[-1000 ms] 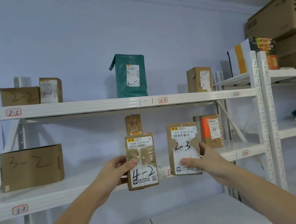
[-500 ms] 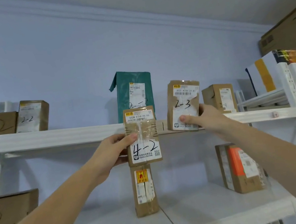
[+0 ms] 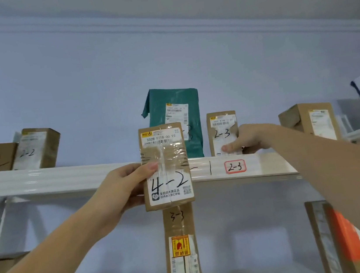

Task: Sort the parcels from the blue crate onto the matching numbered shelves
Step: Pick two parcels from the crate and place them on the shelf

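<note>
My right hand (image 3: 247, 139) is gripping the small brown cardboard parcel marked 2-3 (image 3: 222, 133) upright just above the red-bordered 2-3 shelf tag (image 3: 235, 166), so next I let go there, then find shelf 4-2 for the taped brown cardboard parcel marked 4-2 (image 3: 165, 166) my left hand (image 3: 121, 188) clutches left of that tag.

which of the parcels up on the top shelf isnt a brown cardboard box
The tall teal plastic mailer bag, standing behind the handheld 4-2 parcel. The other parcels on that white shelf are brown cardboard boxes.

Right hand (image 3: 251, 137) grips the 2-3 parcel (image 3: 223, 133) upright on the shelf (image 3: 65, 177); left hand (image 3: 124, 187) holds the 4-2 parcel (image 3: 165, 168).
</note>
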`<state>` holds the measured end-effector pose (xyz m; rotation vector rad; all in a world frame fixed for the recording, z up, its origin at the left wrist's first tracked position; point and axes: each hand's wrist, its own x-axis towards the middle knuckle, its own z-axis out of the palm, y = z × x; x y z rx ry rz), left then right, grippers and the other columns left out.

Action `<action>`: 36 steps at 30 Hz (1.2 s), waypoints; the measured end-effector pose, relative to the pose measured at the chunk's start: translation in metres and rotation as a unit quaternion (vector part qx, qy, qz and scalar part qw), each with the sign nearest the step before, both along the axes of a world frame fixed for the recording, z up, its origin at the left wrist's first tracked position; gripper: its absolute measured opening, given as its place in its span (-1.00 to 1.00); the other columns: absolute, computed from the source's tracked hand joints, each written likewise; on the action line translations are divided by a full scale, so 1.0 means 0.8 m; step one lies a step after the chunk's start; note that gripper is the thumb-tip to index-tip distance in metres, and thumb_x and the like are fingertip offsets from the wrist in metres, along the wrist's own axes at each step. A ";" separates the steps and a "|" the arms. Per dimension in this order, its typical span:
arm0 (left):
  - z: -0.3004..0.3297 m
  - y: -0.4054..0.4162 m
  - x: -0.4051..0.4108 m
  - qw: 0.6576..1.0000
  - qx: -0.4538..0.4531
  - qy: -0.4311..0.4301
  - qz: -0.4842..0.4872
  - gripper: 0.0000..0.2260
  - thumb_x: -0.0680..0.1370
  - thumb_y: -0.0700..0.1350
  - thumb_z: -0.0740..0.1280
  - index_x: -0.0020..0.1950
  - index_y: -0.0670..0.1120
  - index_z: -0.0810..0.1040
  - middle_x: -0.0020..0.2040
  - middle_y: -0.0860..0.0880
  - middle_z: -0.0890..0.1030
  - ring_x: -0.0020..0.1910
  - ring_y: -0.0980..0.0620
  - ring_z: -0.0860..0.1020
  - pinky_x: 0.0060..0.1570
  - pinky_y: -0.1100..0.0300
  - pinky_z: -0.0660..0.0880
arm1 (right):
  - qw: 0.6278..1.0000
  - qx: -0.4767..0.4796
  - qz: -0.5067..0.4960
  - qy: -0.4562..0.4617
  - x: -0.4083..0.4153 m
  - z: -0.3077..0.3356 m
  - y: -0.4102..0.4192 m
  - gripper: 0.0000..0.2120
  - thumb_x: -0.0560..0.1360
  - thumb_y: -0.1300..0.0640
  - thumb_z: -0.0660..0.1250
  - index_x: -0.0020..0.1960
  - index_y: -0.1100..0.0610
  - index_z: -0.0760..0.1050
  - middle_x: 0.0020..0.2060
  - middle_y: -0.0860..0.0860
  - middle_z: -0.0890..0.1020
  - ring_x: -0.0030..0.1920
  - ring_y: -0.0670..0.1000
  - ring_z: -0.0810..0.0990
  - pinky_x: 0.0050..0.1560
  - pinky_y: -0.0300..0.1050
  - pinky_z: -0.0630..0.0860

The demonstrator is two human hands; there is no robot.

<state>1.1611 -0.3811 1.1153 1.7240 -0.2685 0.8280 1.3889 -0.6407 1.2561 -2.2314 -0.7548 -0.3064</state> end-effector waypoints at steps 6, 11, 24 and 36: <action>-0.001 0.000 0.001 0.999 0.031 0.004 0.035 -0.49 0.42 0.17 0.41 0.22 -0.14 0.62 0.01 -0.14 0.76 -0.01 -0.10 0.73 0.07 0.01 0.61 | 1.000 -0.016 -0.004 0.004 0.032 0.005 0.028 -0.15 0.46 0.13 0.57 0.61 0.19 0.20 0.25 0.10 0.56 0.22 0.14 0.57 0.26 0.05 0.57; -0.003 -0.002 -0.001 0.998 0.041 0.000 0.045 -0.43 0.36 0.20 0.43 0.23 -0.14 0.60 0.01 -0.11 0.76 0.02 -0.09 0.74 0.08 0.03 0.61 | 0.999 -0.023 -0.022 -0.025 0.041 0.006 0.034 -0.07 0.43 0.03 0.59 0.64 0.13 0.17 0.29 0.12 0.51 0.18 0.17 0.57 0.31 0.09 0.56; -0.072 -0.023 -0.067 0.998 0.004 0.056 -0.030 -0.69 0.57 0.06 0.39 0.20 -0.10 0.65 0.04 -0.11 0.76 -0.04 -0.04 0.72 -0.01 0.12 0.62 | 0.953 0.000 -0.090 -0.291 -0.145 -0.083 -0.040 -0.28 0.51 -0.12 0.50 0.54 0.12 0.33 0.38 0.09 0.56 0.36 0.14 0.54 0.38 0.01 0.43; -0.195 -0.119 -0.116 0.979 -0.019 0.149 -0.134 -0.40 0.35 0.10 0.51 0.34 -0.09 0.55 0.11 -0.04 0.74 0.10 -0.04 0.72 0.18 0.00 0.62 | 0.980 0.044 0.172 0.090 -0.312 -0.338 -0.089 -0.29 0.37 -0.06 0.57 0.45 0.04 0.42 0.25 0.04 0.67 0.22 0.02 0.68 0.27 0.11 0.61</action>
